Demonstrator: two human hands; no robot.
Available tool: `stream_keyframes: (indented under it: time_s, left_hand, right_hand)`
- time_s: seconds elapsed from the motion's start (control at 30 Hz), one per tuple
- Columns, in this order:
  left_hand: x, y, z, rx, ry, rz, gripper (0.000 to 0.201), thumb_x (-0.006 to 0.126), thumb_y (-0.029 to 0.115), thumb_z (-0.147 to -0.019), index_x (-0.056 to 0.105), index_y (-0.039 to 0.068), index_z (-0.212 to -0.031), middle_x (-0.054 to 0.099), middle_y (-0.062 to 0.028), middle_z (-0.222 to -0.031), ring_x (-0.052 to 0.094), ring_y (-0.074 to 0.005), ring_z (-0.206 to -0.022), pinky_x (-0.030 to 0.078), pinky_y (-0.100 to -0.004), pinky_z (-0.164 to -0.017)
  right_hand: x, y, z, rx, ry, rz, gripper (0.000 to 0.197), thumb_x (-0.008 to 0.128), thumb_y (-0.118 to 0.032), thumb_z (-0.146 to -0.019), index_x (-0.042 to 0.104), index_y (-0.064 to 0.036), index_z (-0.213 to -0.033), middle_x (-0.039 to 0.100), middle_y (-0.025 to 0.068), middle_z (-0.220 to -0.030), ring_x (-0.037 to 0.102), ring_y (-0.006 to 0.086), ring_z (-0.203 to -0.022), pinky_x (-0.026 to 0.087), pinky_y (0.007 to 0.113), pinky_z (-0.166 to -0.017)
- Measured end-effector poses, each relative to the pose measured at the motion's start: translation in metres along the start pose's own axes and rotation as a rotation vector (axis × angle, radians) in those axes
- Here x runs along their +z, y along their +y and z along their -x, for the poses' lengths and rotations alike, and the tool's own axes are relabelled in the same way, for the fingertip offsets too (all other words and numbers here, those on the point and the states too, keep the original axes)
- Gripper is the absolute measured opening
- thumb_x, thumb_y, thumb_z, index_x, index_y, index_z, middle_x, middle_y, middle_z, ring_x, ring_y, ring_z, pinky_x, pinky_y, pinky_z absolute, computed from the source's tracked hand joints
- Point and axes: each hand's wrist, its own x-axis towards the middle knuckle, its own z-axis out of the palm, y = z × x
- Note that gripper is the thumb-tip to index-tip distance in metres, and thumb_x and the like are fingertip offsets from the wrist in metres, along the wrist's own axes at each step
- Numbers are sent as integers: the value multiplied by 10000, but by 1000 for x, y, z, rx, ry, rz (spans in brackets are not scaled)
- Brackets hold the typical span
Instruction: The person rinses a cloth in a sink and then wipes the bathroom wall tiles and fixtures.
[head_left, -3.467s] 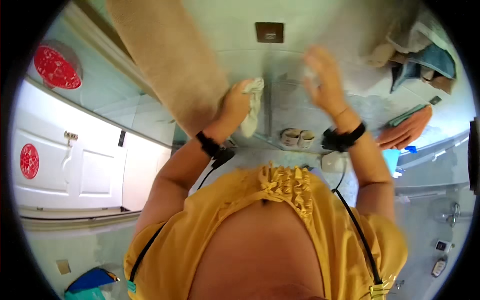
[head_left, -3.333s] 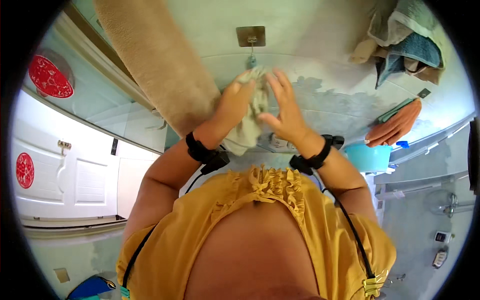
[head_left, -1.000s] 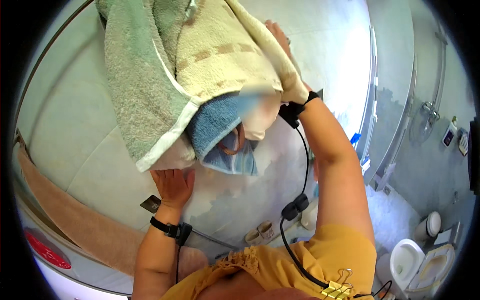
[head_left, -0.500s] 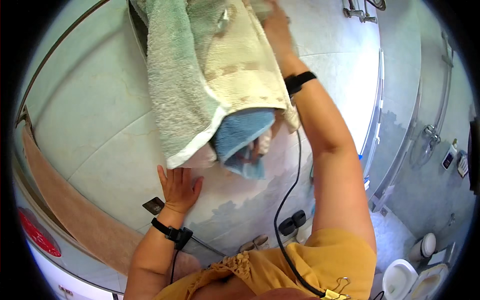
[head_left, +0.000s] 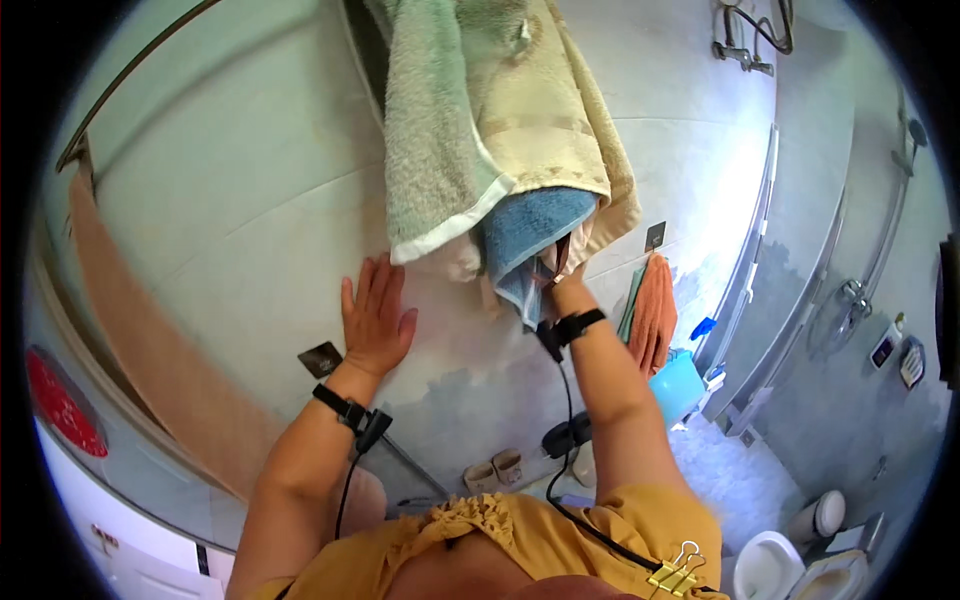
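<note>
Where the pale wall (head_left: 270,270) bears a grey-green towel (head_left: 428,150), a cream towel (head_left: 540,105) and a lower blue towel (head_left: 535,225), the left hand (head_left: 376,322) lies spread and empty against it; the right hand (head_left: 568,292) reaches among the hems, grip hidden. Seemingly the towels are being handled in place; the next move calls for a sure hold.

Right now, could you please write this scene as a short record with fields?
Left hand: open, against the pale wall, just below the green-grey towel
Right hand: below the cream towel, beside the blue towel; fingers hidden, grip unclear
Towels: these three hang close together
Farther right: orange cloth and turquoise basin
</note>
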Motion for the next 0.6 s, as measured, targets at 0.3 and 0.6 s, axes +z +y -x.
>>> stream_keyframes:
  time_s: [0.3,0.6]
  left_hand:
    - [9,126,-110,-87,-528,514,266,530,215,-910,643,29,-1063,675,-219,-1032,640,-376,-991,485,-477,-876]
    - [-31,184,-136,-187,-517,1019,565,575,473,-856,625,24,-1196,580,-251,-1275,541,-389,-1191,407,-463,-1022]
  right_hand:
    - [29,-108,58,848,-255,-972,460,564,-238,-924,515,-28,-1330,487,202,-1389,481,389,-1247,382,498,-1056]
    - [38,-124,-74,223,40,-439,463,571,-227,-907,533,-30,-1325,457,209,-1421,447,398,-1284,344,504,-1085]
